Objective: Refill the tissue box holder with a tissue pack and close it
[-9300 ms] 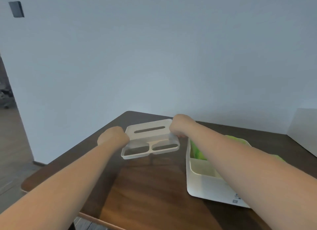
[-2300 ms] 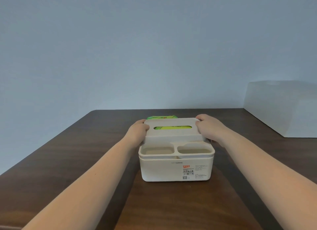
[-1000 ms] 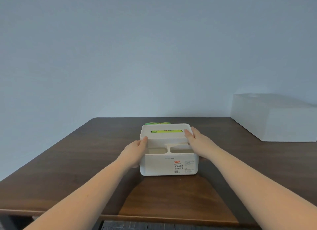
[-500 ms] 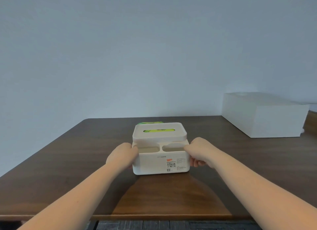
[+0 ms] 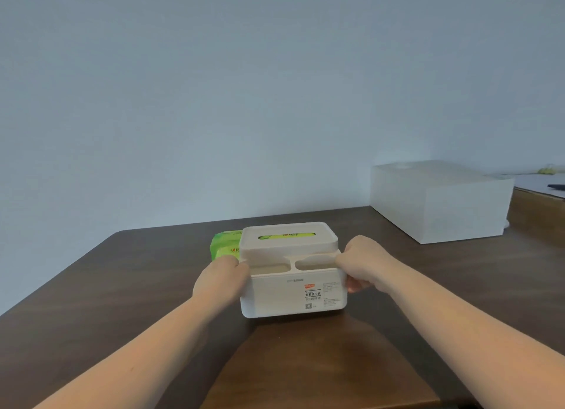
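Soft, even, dim-cool light — faint shadows, slight softness, wide-angle bending at edges

A dark brown wooden table (image 5: 122, 289) is seen, its surface streaked with grain. At its centre a white tissue box holder (image 5: 293, 292) is set. A green tissue pack (image 5: 224, 245) is laid touching it at ten o'clock. A large white box (image 5: 440, 201) is placed well apart at two o'clock.

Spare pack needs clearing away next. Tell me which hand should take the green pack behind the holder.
Left. The spare green tissue pack pokes out behind the holder right beside the left hand; the right hand would cross over.
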A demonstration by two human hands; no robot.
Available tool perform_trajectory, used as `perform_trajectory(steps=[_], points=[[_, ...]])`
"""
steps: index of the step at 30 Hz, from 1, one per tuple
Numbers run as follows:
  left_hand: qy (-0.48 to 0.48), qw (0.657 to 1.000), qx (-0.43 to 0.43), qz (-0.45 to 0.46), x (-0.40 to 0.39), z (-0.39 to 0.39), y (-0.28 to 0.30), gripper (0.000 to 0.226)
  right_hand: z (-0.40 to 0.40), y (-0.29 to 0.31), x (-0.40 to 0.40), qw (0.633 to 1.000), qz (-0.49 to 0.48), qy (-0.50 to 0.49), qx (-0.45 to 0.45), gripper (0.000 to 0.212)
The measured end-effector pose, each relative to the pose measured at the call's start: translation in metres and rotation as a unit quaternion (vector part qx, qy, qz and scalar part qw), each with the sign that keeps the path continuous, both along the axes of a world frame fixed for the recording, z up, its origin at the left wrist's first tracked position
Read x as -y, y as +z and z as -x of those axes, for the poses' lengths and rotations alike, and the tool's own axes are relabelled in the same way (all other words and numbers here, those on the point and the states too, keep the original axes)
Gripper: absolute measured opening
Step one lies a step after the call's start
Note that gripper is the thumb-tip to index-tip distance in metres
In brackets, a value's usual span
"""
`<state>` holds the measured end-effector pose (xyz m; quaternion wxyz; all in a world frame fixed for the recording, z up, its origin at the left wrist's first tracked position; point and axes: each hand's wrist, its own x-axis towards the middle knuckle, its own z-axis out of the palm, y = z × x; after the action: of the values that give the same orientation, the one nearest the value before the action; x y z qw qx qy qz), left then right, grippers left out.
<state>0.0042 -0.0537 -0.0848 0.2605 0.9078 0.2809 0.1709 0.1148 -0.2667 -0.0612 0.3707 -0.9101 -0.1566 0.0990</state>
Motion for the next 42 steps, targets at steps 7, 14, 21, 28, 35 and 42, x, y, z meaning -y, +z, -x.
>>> perform_trajectory(steps=[7, 14, 21, 28, 35, 42], points=[[-0.043, 0.999, 0.033, -0.003, 0.039, -0.085, -0.001, 0.034, -0.062, 0.004, 0.04, 0.996, 0.029, -0.07, 0.042, 0.015], [-0.063, 0.997, 0.018, 0.035, 0.063, -0.191, 0.004, 0.029, -0.148, 0.013, 0.057, 0.988, -0.063, -0.138, 0.04, 0.027], [-0.056, 0.998, 0.01, 0.018, 0.062, -0.276, 0.012, 0.028, -0.214, 0.02, 0.038, 0.977, 0.099, -0.173, 0.075, 0.024], [-0.039, 0.999, -0.006, 0.008, 0.064, -0.326, 0.011, 0.028, -0.257, 0.018, 0.024, 0.966, 0.156, -0.177, 0.104, 0.022], [-0.022, 0.998, 0.023, 0.055, 0.062, -0.342, -0.01, 0.028, -0.28, -0.004, 0.012, 0.959, 0.051, -0.237, 0.146, 0.024], [-0.03, 0.994, 0.072, 0.072, 0.058, -0.339, -0.02, 0.057, -0.27, -0.008, 0.02, 0.967, 0.068, -0.221, 0.102, 0.015]])
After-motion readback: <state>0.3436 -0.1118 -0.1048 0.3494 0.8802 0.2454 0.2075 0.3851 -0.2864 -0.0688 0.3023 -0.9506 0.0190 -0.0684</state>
